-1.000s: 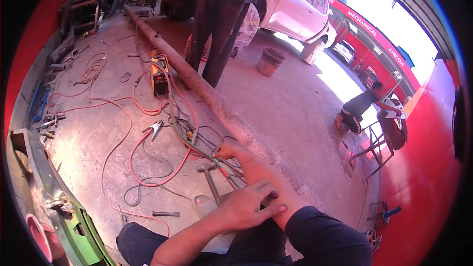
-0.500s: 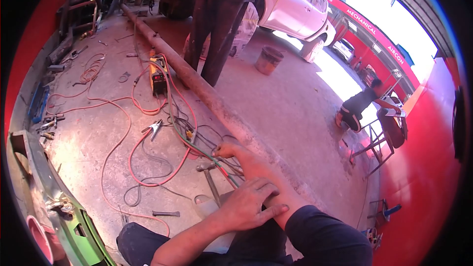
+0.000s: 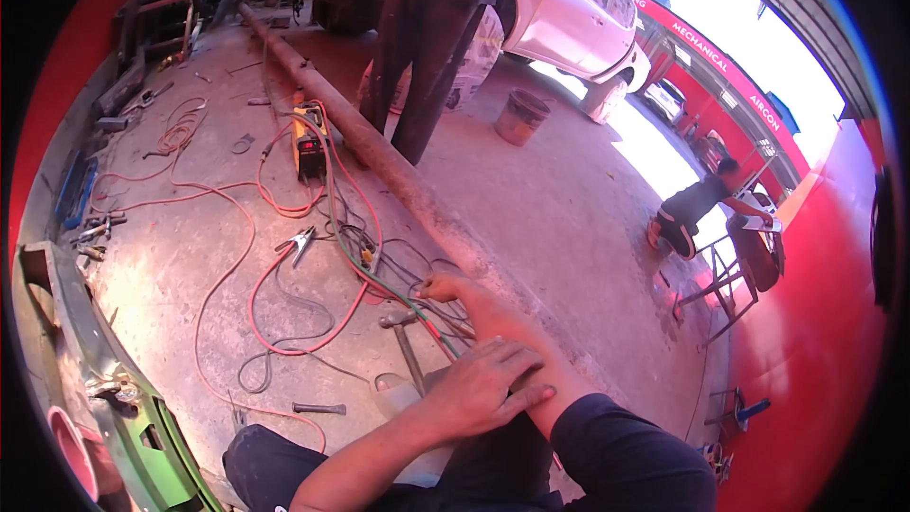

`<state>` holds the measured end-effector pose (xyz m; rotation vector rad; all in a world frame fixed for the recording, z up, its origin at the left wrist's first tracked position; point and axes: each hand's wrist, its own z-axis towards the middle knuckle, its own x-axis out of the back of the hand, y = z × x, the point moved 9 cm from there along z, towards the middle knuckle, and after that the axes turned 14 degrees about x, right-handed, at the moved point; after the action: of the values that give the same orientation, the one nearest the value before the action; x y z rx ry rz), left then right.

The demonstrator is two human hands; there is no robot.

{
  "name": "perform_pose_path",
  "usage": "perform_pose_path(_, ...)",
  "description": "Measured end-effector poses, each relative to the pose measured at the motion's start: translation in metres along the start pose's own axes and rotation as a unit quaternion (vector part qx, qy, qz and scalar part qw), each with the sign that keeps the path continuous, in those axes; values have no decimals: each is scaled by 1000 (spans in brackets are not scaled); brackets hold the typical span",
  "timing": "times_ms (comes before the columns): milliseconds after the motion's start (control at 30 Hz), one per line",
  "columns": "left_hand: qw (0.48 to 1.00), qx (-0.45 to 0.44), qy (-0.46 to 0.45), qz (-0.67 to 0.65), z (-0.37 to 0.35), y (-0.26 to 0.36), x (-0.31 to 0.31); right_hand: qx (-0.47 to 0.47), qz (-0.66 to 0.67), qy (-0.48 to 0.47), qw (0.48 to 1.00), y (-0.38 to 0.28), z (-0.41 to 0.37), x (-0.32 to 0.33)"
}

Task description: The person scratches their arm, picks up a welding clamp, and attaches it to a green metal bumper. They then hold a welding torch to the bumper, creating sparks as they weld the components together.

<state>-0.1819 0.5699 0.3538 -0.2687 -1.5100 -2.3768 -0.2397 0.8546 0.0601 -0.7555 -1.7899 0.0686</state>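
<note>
My left hand (image 3: 493,389) rests on my right forearm, its fingers apart and holding nothing. Farther forward, my right hand (image 3: 444,288) hangs with bent fingers beside a long rusty pipe (image 3: 398,175); whether anything is in it is too small to tell. Just below that hand lies a hammer (image 3: 408,346) near my foot. Green and red cables (image 3: 408,300) run past my right hand to a yellow welding machine (image 3: 309,144). A metal clamp (image 3: 300,245) and a bolt-like metal piece (image 3: 319,409) are on the concrete floor.
A person (image 3: 422,38) stands behind the pipe near a white car (image 3: 569,14). A rusty bucket (image 3: 521,118) sits on the floor. Another person (image 3: 692,209) crouches at a metal stand (image 3: 725,284) on the right. A green metal part (image 3: 156,446) is at lower left.
The view has shifted slightly. My left hand stays on my right forearm, and my right hand keeps nearly the same place and pose.
</note>
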Motion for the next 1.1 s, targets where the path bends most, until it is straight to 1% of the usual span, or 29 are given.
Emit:
perform_pose_path(67, 998, -32, 31, 41, 0, 1, 3, -18, -10, -14, 1000, 9, 3, -2)
perform_pose_path(167, 983, -33, 106, 143, -1, -4, 10, -42, 9, -36, 998, 15, 6, -8)
perform_pose_path(200, 987, -15, 100, 128, -1, -10, 9, -51, 20, -43, 998, 15, 6, -10)
perform_pose_path(267, 991, 17, 88, 97, 1, -22, 7, -36, 2, -67, 997, 11, 9, -14)
perform_pose_path(300, 994, 28, 65, 78, 3, -23, 6, -32, -7, -77, 997, 10, 11, -16)
perform_pose_path(367, 998, 51, 12, 35, 2, -19, 3, -24, -10, -62, 998, 7, 13, -18)
perform_pose_path(467, 1000, 14, -3, -19, -2, -5, 3, -28, -14, -58, 998, -6, 9, -12)
perform_pose_path(567, 999, 8, -31, -30, -5, 3, 1, -33, -11, -48, 998, -9, 4, -9)
perform_pose_path(667, 992, 11, -99, -78, -9, 18, 0, -25, 14, -46, 999, 10, 15, -17)
perform_pose_path(700, 991, -25, -102, -87, -13, 27, -1, -22, 27, -49, 998, 9, 15, -20)
perform_pose_path(767, 984, -103, -107, -102, -19, 44, -1, -23, 11, -37, 999, 10, 14, -15)
perform_pose_path(800, 976, -116, -132, -128, -22, 50, -2, -24, 5, -31, 999, 11, 13, -15)
perform_pose_path(900, 982, -112, -108, -109, -23, 50, -5, -25, 35, -9, 999, 14, 13, -15)
perform_pose_path(1000, 986, -48, -111, -113, -16, 31, -12, -26, 35, -11, 999, 15, 17, -17)
perform_pose_path(1100, 991, -47, -94, -81, -13, 28, -8, -27, 44, -29, 998, 9, 13, -14)
